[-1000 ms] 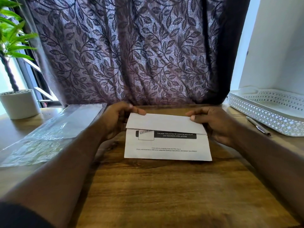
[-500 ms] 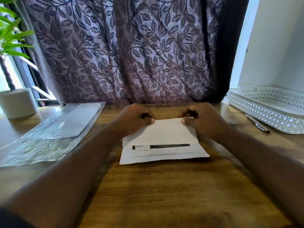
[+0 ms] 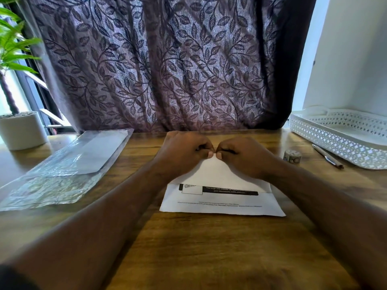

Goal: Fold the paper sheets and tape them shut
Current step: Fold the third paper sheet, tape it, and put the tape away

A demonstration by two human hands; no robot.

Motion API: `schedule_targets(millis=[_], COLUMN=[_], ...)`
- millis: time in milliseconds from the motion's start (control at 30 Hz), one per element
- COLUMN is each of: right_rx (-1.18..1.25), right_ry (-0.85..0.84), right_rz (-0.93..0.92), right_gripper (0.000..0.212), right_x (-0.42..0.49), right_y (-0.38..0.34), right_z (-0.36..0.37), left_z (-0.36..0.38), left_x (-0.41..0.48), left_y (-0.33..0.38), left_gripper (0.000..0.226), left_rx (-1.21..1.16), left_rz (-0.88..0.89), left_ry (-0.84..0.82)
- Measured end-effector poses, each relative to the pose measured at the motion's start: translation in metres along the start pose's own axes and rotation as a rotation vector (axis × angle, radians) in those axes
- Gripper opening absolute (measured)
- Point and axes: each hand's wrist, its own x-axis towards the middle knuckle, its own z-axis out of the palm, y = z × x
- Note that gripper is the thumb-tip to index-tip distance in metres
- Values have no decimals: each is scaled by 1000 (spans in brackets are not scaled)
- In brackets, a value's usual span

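A white paper sheet [image 3: 222, 203] lies folded on the wooden table [image 3: 209, 248], its top flap laid over a black printed bar. My left hand [image 3: 182, 151] and my right hand [image 3: 245, 155] sit side by side at the far folded edge. Their fingers are curled, and the two thumb tips press down on the crease, almost touching at its middle. The hands hide the far edge of the sheet. A small roll of patterned tape [image 3: 292, 156] stands on the table to the right of my right hand, apart from it.
A pen [image 3: 326, 156] lies beside a white perforated tray [image 3: 326, 141] at the right. A clear plastic sleeve [image 3: 62, 174] holding paper lies at the left, with a potted plant [image 3: 23, 130] behind it. A leaf-patterned curtain [image 3: 167, 70] hangs at the table's far edge.
The flap, held raised at its corners a second ago, now lies flat. Both hands have slid inward along the far crease until the thumbs meet at the middle.
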Motion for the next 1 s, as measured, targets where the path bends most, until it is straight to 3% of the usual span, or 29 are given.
schedule_targets(millis=[367,567,800,1000], right_rx=[126,386,332,197], right_ry=[0,18,81,174], right_rz=[104,250,243,145], right_gripper=[27,24,7,5], right_x=[-10,-17,-17,-13], right_y=[25,33,23,-1], right_z=[-18,-18,-13,-5], left_z=[-11,-12,-7,-3], left_x=[5,3,1,1], left_y=[-30,-42,-38,-5], left_gripper=[5,17,12,19], left_rx=[-107,-131,-42,-77], left_rz=[-160,-187,-175,90], left_ry=[-83,-93,-72,-140])
